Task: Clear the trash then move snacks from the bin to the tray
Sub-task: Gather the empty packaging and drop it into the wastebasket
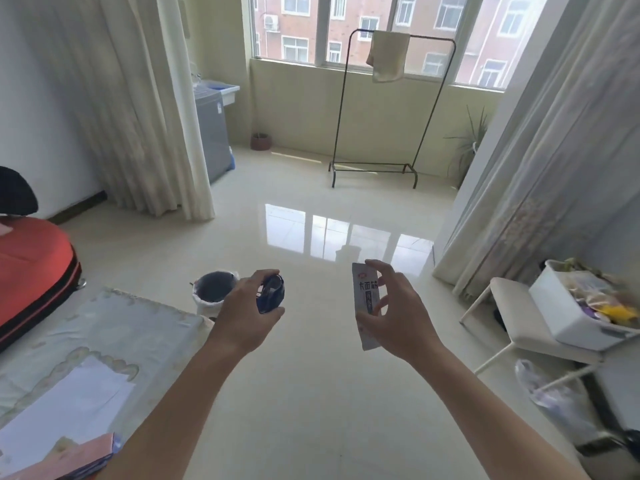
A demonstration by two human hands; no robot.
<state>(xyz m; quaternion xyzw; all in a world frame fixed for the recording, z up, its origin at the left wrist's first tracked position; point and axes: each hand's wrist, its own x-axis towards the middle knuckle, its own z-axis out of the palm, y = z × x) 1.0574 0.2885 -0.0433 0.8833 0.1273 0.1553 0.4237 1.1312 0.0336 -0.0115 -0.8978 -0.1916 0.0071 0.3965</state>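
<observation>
Left hand (247, 306) clutching perhaps a blue wrapper (273, 291), right hand (401, 306) fingers (382, 271) pinching a white packet (367, 294)

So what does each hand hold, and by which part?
Left hand grips a crumpled blue wrapper whole; right hand pinches a white packet by its side edge.

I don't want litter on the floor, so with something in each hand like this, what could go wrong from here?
The trash can sits ahead and left of the left hand, not beneath it, so the blue wrapper could miss and land on the floor if released now. The right hand holds the white packet with a light fingertip grip; it might slip out.
</observation>
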